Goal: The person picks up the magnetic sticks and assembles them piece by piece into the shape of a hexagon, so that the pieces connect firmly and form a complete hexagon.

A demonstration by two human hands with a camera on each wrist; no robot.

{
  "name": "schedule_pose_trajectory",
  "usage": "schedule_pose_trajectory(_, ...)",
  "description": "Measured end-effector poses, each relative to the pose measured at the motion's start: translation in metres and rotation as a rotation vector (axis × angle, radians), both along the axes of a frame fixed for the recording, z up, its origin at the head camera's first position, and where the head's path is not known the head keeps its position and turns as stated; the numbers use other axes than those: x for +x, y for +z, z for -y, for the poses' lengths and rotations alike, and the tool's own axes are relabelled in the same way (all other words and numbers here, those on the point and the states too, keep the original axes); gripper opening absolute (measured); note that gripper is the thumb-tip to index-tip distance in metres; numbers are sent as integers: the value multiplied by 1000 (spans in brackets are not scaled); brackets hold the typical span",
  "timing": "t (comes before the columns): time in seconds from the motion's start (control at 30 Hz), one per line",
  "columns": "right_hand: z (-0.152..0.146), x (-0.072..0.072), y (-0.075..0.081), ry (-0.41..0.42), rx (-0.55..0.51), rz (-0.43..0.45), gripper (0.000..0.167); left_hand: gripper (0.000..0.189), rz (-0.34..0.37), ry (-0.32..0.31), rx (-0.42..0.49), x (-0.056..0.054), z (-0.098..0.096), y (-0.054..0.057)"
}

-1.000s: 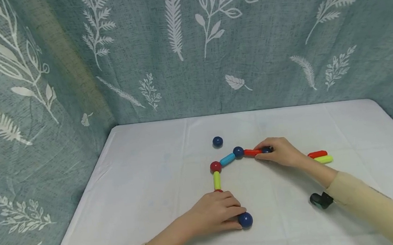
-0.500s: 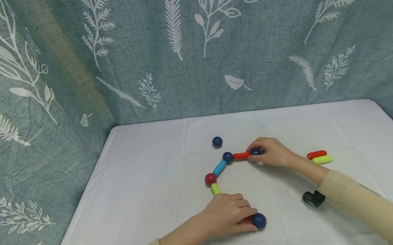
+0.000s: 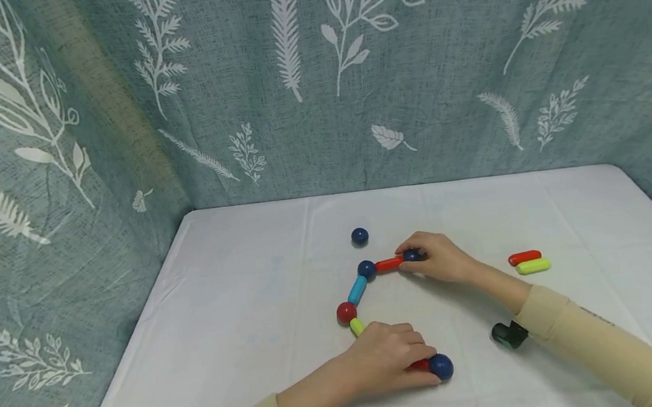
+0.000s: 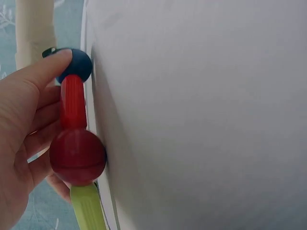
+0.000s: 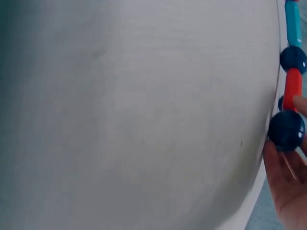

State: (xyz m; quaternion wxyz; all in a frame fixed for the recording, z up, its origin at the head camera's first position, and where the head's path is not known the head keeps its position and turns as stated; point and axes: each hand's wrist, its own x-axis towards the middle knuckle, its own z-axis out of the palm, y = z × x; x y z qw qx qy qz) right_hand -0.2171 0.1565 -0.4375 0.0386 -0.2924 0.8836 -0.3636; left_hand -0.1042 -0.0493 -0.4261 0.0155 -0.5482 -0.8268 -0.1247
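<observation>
A bent chain of magnetic rods and balls lies between my hands. My left hand (image 3: 384,360) grips its near end: a red rod (image 4: 73,103) with a blue ball (image 3: 441,367) at its tip and a red ball (image 4: 77,157) behind. A yellow-green rod (image 3: 357,327) leads from there to another red ball (image 3: 346,312). Then follow a light-blue rod (image 3: 357,290), a blue ball (image 3: 367,269) and a red rod (image 3: 389,264). At the far end my right hand (image 3: 440,258) pinches the last blue ball (image 5: 287,131), its fingers partly covering it in the head view.
A loose blue ball (image 3: 360,237) sits beyond the chain on the white-covered table (image 3: 249,271). Off to the right lie a loose red rod (image 3: 525,257) and a yellow-green rod (image 3: 533,266). A leaf-patterned curtain (image 3: 318,131) hangs behind.
My right hand has moved left with its end of the chain, and my left hand has moved right. The chain bends more, its middle red ball shifting left and nearer.
</observation>
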Motion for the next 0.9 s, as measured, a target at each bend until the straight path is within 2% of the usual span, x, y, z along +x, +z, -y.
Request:
schedule_pose_trajectory(0.1, -9, 2, 2, -21, -10, 37, 34, 34, 50, 21, 55, -7, 0, 1)
schedule_pose_trajectory(0.17, -20, 4, 5, -49, -21, 47, 33, 32, 94, 45, 97, -17, 0, 4)
schedule_pose_trajectory(0.27, -42, 6, 9, -93, -12, 22, 25, 29, 121, 97, 151, -37, 3, 7)
schedule_pose_trajectory(0.43, -85, 13, 15, -184, 41, -12, 19, 27, 111, 233, 249, -72, 5, 2)
schedule_pose_trajectory(0.53, -110, 19, 18, -230, 72, -13, 19, 34, 114, 303, 236, -88, 3, -2)
schedule_pose_trajectory(0.63, -131, 26, 22, -260, 108, 10, 21, 42, 146, 345, 171, -99, -1, -5)
schedule_pose_trajectory(0.77, -154, 32, 25, -299, 159, 80, 25, 45, 235, 380, 100, -108, -6, -5)
schedule_pose_trajectory(0.9, -167, 35, 23, -336, 184, 165, 30, 43, 305, 398, 99, -112, -9, -6)
